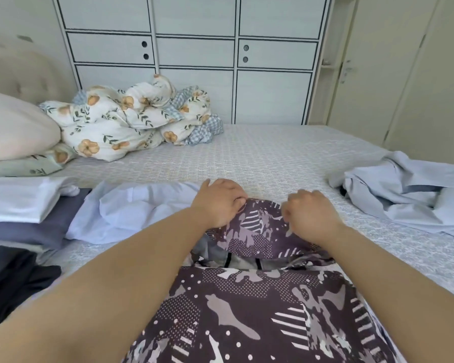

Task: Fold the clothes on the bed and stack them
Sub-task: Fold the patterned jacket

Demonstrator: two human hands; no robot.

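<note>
**Both hands on patterned garment**

I see the left hand [219, 203] and right hand [309, 216] each pinching the far folded edge of the purple patterned garment [247, 305], mid-bed [260, 155] before me. Folded stack [19, 205] left; pale shirt [409, 192] crumpled right.

left hand [219, 203] grip: fingers curled, pinching | right hand [309, 214] grip: fingers curled, pinching | forearms outstretched

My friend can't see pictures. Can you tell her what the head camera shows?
Both hands, left and right, pinch the far edge of a purple patterned garment on a bed. Folded clothes lie left, a crumpled pale blue shirt right.
</note>
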